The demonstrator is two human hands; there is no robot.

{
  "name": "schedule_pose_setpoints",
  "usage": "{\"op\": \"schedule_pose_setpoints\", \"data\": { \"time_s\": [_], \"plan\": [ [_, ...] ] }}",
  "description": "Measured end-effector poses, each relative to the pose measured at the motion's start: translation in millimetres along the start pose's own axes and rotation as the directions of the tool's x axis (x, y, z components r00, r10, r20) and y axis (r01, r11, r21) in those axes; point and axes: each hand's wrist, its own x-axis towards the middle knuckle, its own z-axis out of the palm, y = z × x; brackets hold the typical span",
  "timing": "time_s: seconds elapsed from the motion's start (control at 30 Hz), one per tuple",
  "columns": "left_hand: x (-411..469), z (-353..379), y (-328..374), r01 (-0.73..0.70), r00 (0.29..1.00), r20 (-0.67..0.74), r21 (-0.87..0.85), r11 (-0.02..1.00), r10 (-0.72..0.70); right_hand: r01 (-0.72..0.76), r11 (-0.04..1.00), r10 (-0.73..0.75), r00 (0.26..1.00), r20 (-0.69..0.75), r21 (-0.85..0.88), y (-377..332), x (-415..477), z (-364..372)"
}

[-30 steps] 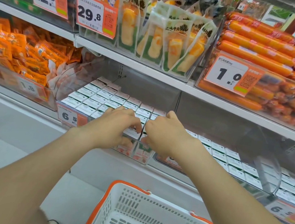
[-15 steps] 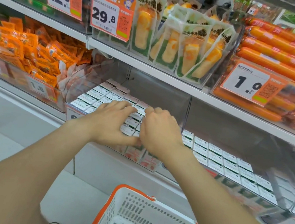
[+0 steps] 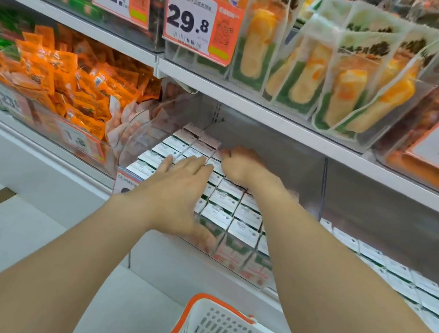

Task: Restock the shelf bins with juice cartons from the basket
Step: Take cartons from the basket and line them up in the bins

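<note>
Rows of small white-topped juice cartons (image 3: 245, 218) fill a clear shelf bin (image 3: 258, 280) on the lower shelf. My left hand (image 3: 181, 189) lies flat on the carton tops, fingers straight and pointing to the back, thumb down along the bin's front. My right hand (image 3: 241, 163) reaches deeper into the bin, fingers curled down on the rear cartons; whether it holds one is hidden. A white basket with an orange rim (image 3: 217, 332) stands below; the part in view shows no cartons.
A second bin of like cartons (image 3: 395, 270) sits to the right. Orange snack packs (image 3: 63, 82) fill the bin to the left. The shelf above (image 3: 276, 118) carries corn packs and sausages and hangs low over the cartons. Price tags line the shelf fronts.
Both hands have slid from the front of the bin toward its back over the carton tops. The left hand's fingers have straightened. The view has moved closer and to the left.
</note>
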Motion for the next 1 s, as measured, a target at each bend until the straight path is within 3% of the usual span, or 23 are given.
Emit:
{"op": "schedule_pose_setpoints", "data": {
  "time_s": [0.2, 0.33, 0.43, 0.53, 0.63, 0.8, 1.0],
  "plan": [
    [2, 1, -1, -0.012, 0.999, 0.047, 0.074, 0.997, 0.009, 0.068, 0.998, -0.068, 0.998, 0.013, 0.006, 4, -1, 0],
    [-3, -1, 1, 0.021, 1.000, -0.002, 0.080, 0.997, -0.021, 0.047, 0.998, -0.048, 0.998, 0.026, 0.027, 6, -1, 7],
    [-8, -7, 1, 0.030, 0.997, -0.071, 0.063, 0.998, -0.026, -0.007, 0.993, 0.003, 0.999, -0.036, -0.116, -1, -2, 8],
    [-12, -13, -3, 0.018, 0.984, -0.173, -0.077, 0.997, -0.031, 0.082, 0.954, -0.148, 0.966, -0.214, -0.288, -15, 1, 11],
    [-12, -13, -11, 0.088, 0.954, -0.271, -0.160, 0.983, -0.130, 0.155, 0.980, -0.183, 0.949, -0.256, -0.127, -32, 12, 11],
    [-6, -3, -33, 0.251, 0.847, -0.460, -0.094, 0.963, -0.265, 0.118, 0.990, -0.102, 0.977, -0.190, 0.077, -49, 34, 8],
    [-9, 2, -42, 0.284, 0.878, -0.388, -0.047, 0.958, -0.280, 0.082, 0.988, -0.064, 0.988, -0.137, 0.130, -55, 60, 17]
  ]
}}
